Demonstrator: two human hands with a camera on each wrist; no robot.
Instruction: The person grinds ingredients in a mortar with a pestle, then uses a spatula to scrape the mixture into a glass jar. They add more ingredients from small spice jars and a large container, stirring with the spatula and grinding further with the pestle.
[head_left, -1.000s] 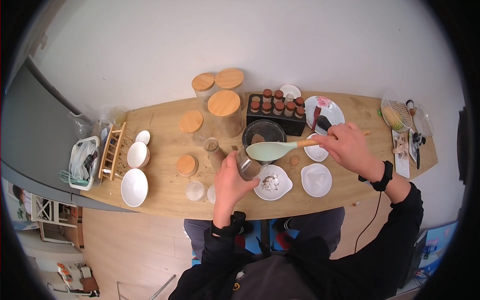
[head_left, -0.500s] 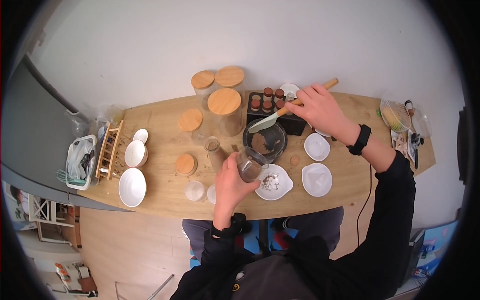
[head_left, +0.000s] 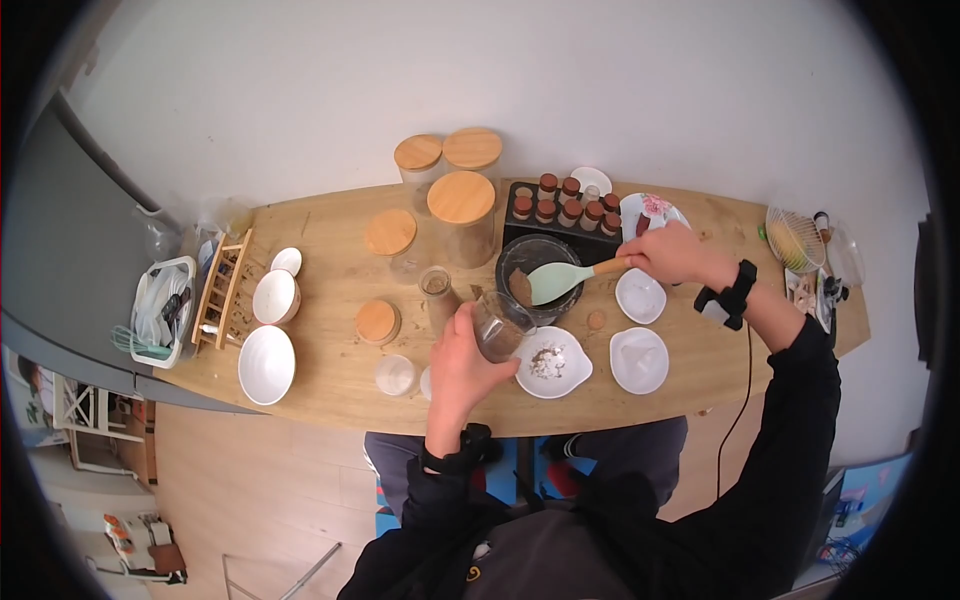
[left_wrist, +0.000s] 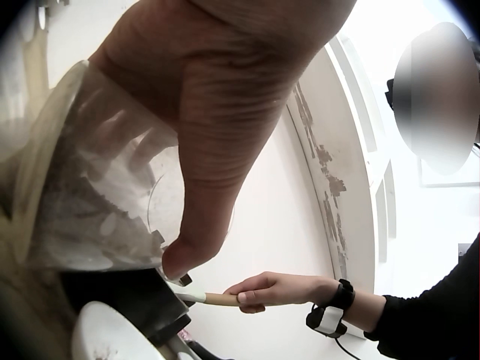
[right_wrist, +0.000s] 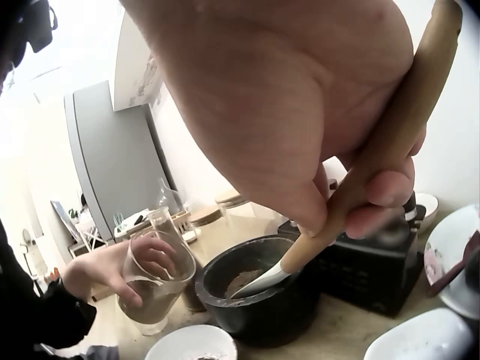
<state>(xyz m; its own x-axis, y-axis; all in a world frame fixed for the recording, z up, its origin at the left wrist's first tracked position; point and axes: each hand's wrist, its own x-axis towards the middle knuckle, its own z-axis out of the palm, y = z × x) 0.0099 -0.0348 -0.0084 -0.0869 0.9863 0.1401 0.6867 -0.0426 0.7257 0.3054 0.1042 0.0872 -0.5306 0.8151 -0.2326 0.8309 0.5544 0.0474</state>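
Observation:
My right hand (head_left: 668,252) grips the wooden handle of a spatula (head_left: 560,281) with a pale green head. In the right wrist view, the spatula's head dips into a dark stone mortar (right_wrist: 259,311) that holds brown powder (right_wrist: 241,282). My left hand (head_left: 462,368) curls round a clear glass jar (head_left: 497,326), tilted beside the mortar's near left rim. Some brown residue shows inside the jar in the left wrist view. Just below the jar sits a white spouted bowl (head_left: 573,378) with white and brown bits in it.
Behind the mortar stands a black rack (head_left: 590,240) of red-capped spice bottles. Wooden-lidded jars (head_left: 466,235) cluster at the back, with a tall glass bottle (head_left: 440,300) left of my left hand. White dishes (head_left: 640,375) lie right; white bowls (head_left: 267,366) stand left.
The spatula has gone from over the jar's mouth down into the mortar, its head now among the powder. My left hand keeps the jar in nearly the same place.

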